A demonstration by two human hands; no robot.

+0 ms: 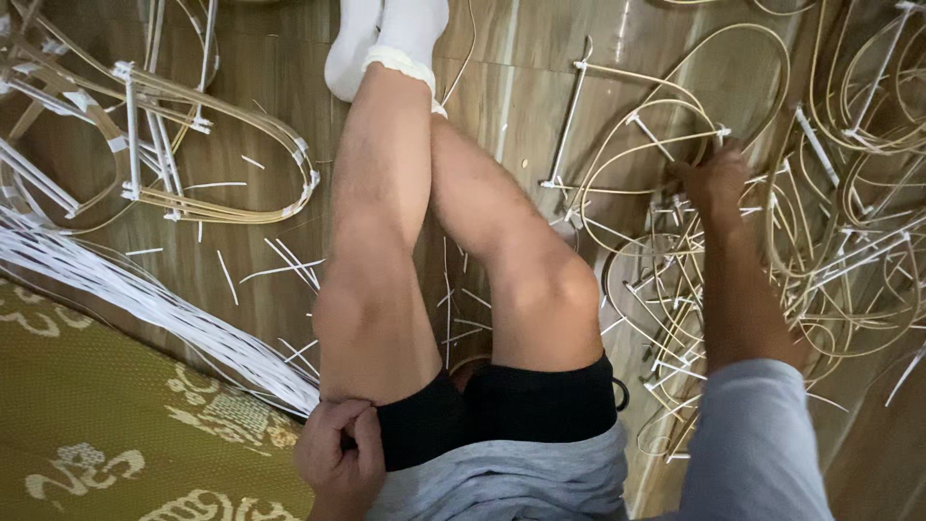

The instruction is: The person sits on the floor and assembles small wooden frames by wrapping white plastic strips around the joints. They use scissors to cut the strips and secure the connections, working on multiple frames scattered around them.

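I sit on a wooden floor with my bare legs stretched out and crossed, white socks on my feet. My right hand [715, 178] reaches out to the right and grips a bent cane frame [637, 145] in a pile of such frames [820, 241]. My left hand [338, 453] rests closed against my left thigh at the hem of my black shorts, pinching the fabric edge; nothing else is in it.
A bundle of white cane strips [145, 299] runs diagonally at the left. Another rattan frame with white bindings [193, 145] lies at the upper left. Short cut strip pieces litter the floor. A green patterned mat [96, 425] covers the lower left.
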